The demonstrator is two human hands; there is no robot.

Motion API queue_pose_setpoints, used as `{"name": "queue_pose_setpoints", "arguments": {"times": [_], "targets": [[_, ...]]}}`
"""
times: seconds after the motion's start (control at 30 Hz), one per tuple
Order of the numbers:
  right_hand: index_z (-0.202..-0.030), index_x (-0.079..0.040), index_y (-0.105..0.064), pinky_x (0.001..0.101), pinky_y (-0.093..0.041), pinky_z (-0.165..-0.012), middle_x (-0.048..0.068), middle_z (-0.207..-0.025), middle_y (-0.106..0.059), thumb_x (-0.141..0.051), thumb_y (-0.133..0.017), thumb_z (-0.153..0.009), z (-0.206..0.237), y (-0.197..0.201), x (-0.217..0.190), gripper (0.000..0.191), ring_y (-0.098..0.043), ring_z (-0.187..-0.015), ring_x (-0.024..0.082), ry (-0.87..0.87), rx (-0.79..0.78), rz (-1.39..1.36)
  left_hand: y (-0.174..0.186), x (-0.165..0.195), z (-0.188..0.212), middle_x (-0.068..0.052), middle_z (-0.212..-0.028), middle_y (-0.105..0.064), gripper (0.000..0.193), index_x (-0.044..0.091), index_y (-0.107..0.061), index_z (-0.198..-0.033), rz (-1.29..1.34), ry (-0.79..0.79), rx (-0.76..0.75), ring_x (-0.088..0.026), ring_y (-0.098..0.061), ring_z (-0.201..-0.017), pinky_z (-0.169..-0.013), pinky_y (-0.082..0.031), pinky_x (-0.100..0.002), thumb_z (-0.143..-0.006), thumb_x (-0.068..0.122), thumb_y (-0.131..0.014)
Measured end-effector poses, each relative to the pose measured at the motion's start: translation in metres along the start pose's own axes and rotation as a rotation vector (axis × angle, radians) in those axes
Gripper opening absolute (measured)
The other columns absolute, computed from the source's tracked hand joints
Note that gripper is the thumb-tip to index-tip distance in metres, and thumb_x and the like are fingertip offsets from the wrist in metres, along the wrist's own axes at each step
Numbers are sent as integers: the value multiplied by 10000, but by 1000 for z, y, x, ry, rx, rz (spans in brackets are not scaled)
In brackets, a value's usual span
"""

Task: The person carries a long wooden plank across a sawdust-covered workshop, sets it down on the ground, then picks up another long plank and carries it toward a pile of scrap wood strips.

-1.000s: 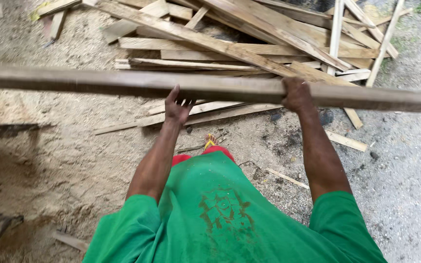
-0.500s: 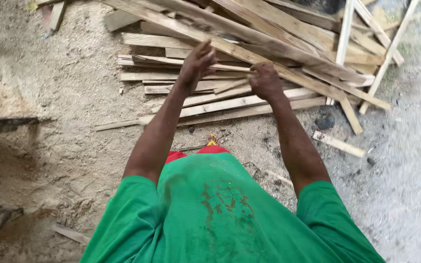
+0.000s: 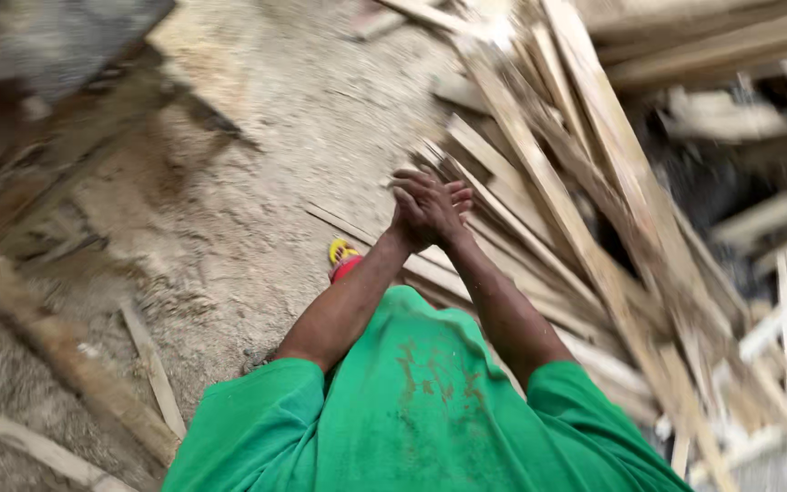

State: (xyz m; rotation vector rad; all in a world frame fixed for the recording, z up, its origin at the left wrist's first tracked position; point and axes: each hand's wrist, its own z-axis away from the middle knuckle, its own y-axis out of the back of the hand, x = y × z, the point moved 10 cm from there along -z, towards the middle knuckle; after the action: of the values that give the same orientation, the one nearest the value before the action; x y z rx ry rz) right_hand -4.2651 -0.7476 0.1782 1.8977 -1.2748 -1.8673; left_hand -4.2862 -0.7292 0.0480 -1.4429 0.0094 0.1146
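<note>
Our left hand (image 3: 412, 214) and right hand (image 3: 448, 219) pressed together, empty; wood slats (image 3: 585, 246) lie piled, nothing held.

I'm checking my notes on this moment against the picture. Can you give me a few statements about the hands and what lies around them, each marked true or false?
1. The left hand and right hand are pressed together. True.
2. The hands hold a long wooden beam. False: they hold nothing.
3. A pile of wooden planks lies to the person's right. True.
4. The person wears a blue shirt. False: the shirt is green.
5. The ground is covered in sawdust. True.
6. A red and yellow sandal shows below the left forearm. True.
</note>
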Motion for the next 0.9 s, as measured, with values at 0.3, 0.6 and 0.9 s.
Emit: {"name": "queue_pose_setpoints", "arguments": {"times": [0.3,0.6,0.9], "targets": [[-933,-117,-774,317,-515,-603,43,-756,-773,-256,-691,-951,-272,-175,-5,163,-700,-657,132,-357,-149,70,-12,431,154,-67,-927,-689,271,52,-752,-1107,-574,-632,759,-92,-516,-615,-563,-505,-267,-995,268,-633],[-967,-71,-772,325,-559,-567,71,-704,-746,-258,-702,-1003,-561,-323,-59,203,-707,-569,133,-148,-364,-144,49,681,113,2,-848,-665,121,107,-668,-935,-325,-746,874,-90,-668,-697,-655,-626,-269,-861,33,-729],[-912,-40,-809,333,-512,-565,117,-688,-736,-293,-707,-1032,-936,-405,-88,298,-656,-543,162,81,-632,50,9,1014,-37,0,-853,-642,143,107,-653,-958,-265,-840,856,-157,-644,-767,-775,-592,-357,-844,87,-737]]}}
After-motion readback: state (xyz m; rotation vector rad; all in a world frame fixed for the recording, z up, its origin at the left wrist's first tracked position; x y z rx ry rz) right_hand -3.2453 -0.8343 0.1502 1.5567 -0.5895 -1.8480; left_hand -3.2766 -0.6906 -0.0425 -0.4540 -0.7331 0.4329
